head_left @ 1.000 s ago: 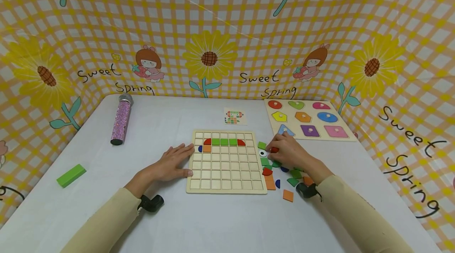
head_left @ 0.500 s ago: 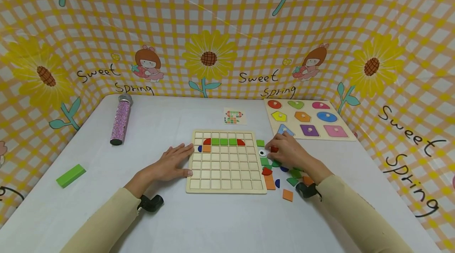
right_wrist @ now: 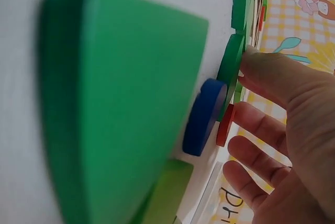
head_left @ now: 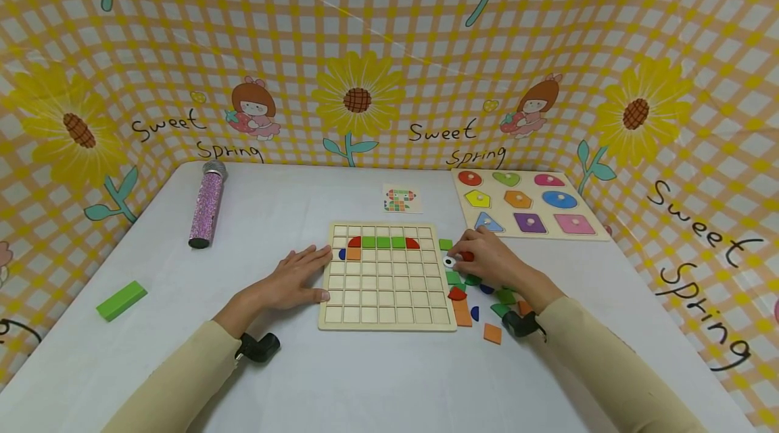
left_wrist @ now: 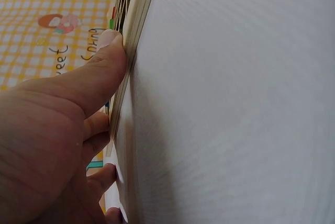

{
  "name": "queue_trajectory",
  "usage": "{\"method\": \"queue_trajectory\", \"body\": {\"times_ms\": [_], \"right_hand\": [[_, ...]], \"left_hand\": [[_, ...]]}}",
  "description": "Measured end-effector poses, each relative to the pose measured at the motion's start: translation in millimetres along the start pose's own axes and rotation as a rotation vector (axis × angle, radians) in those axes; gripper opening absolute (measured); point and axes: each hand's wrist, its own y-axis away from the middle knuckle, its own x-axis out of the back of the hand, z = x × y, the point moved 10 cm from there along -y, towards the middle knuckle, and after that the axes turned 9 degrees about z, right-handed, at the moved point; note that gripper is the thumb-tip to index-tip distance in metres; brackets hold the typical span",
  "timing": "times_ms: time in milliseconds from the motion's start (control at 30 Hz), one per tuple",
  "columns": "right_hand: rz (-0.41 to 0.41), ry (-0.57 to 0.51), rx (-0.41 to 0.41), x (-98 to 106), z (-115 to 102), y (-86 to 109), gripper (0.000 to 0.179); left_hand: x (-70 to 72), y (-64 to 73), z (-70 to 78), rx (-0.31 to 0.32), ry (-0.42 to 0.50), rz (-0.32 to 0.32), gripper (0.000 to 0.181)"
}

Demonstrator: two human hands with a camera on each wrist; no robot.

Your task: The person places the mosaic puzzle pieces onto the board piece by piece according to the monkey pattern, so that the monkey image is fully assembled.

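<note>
A wooden grid board lies flat in the middle of the table. Its upper squares hold several green squares, a red quarter-circle at each end, an orange square and a blue half-circle. My left hand rests with extended fingers and thumb against the board's left edge. At the right edge, the thumb and index finger of my right hand pinch the rim of a white round eye tile, which is hidden in the right wrist view. Near that hand lie a blue half-circle and green pieces.
Loose tiles, among them an orange square, lie right of the board. A small pattern card is behind it. A knobbed shape puzzle stands back right. A glittery microphone and green block lie left.
My right hand has shifted slightly left, its fingertips closer around the eye tile. The left hand and the tiles on the board have stayed put.
</note>
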Motion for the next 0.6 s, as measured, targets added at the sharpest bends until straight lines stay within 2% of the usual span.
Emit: {"method": "queue_trajectory", "body": {"times_ms": [233, 367, 600], "right_hand": [[0.039, -0.004, 0.027, 5, -5, -2.5, 0.025], [0.083, -0.039, 0.085, 12, -21, -6.5, 0.022], [0.109, -0.117, 0.12, 15, -55, -19.8, 0.018]], "left_hand": [[-0.5, -0.8, -0.5, -0.011, 0.003, 0.007, 0.077], [-0.4, -1.3, -1.1, -0.007, 0.004, 0.008, 0.077], [-1.2, -1.7, -2.2, -0.001, -0.003, 0.009, 0.078]]}}
